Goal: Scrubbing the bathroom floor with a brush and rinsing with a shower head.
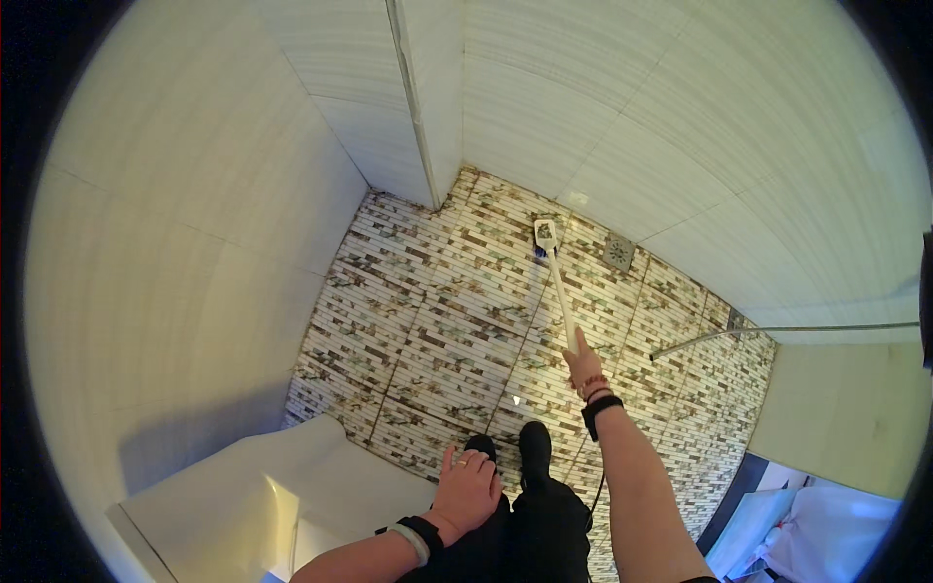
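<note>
My right hand (584, 367) is closed round the handle of a long white scrubbing brush (561, 291). The brush stretches away from me, its white head (545, 234) down at the tiled floor with blue bristles showing underneath. My left hand (466, 489) lies over my left knee, back upward, fingers stretched out and holding nothing. A ring is on one of its fingers, and both wrists wear dark bands. Beneath the brush, the floor (457, 321) has a brown, white and green strip pattern.
A square metal drain (618, 252) lies right of the brush head, and another drain (736, 319) farther right by the wall. A thin grey hose (739, 331) reaches in from the right. At lower left stands a smooth white fixture (224, 496). A wall edge (416, 117) juts out ahead.
</note>
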A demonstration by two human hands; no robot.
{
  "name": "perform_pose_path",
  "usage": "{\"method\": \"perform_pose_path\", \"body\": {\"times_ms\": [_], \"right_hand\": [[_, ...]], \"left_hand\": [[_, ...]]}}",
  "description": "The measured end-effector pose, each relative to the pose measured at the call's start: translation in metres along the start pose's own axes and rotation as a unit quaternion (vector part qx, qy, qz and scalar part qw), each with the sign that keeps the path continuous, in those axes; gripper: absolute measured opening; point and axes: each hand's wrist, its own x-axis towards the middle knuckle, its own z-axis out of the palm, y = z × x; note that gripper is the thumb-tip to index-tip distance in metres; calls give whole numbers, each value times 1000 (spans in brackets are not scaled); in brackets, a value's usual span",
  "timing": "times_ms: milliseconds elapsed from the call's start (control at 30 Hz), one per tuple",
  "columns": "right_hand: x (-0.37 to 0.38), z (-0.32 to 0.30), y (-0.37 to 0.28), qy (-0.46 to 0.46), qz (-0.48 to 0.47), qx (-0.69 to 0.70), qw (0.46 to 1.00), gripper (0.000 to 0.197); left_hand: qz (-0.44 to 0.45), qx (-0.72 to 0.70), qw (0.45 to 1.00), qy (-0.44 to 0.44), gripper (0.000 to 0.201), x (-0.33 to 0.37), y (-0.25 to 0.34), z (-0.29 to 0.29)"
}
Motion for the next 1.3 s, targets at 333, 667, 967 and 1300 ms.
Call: {"method": "perform_pose_path", "body": {"times_ms": [333, 667, 967, 1300], "right_hand": [[-129, 22, 91, -40, -40, -101, 993, 64], [-125, 7, 101, -43, -81, -123, 988, 60], [-79, 4, 56, -73, 11, -65, 995, 61], [-210, -4, 161, -163, -32, -197, 966, 61]], "left_hand": [[8, 13, 1000, -23, 17, 2, 6, 1], [16, 24, 1000, 1, 20, -3, 22, 7], [-69, -57, 995, 52, 20, -25, 2, -4], [-74, 126, 989, -28, 21, -128, -61, -18]]}}
